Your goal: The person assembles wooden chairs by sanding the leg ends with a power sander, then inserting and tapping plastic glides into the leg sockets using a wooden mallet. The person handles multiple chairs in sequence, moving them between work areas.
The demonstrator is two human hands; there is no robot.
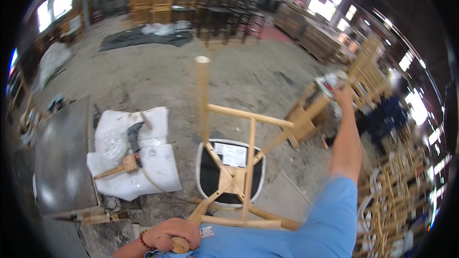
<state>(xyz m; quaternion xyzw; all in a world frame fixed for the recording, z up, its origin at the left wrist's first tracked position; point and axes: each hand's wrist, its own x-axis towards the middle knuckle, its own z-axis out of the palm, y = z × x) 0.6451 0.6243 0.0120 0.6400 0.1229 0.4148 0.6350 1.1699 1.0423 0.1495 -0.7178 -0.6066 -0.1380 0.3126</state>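
A light wooden chair (249,162) is tipped over in front of me, its underside facing me. Crossed braces span the black seat bottom (209,177), which has a pale rim and a white label (231,155). My left hand (173,234), a beaded bracelet at its wrist, is closed round the end of a near-left leg. With the arm stretched out to the far right, my right hand (342,96) is closed round the upper end of another leg; blur softens its fingers. A third leg (202,91) points away, touched by neither hand.
Left of the chair, a power drill (134,138) and a wooden mallet-like piece (128,164) lie on white sheeting (160,162), beside a dark metal-topped table (64,153). Cardboard boxes (302,122) stand right, near a person in dark clothing (387,117). Stacked chair frames (397,191) crowd the right.
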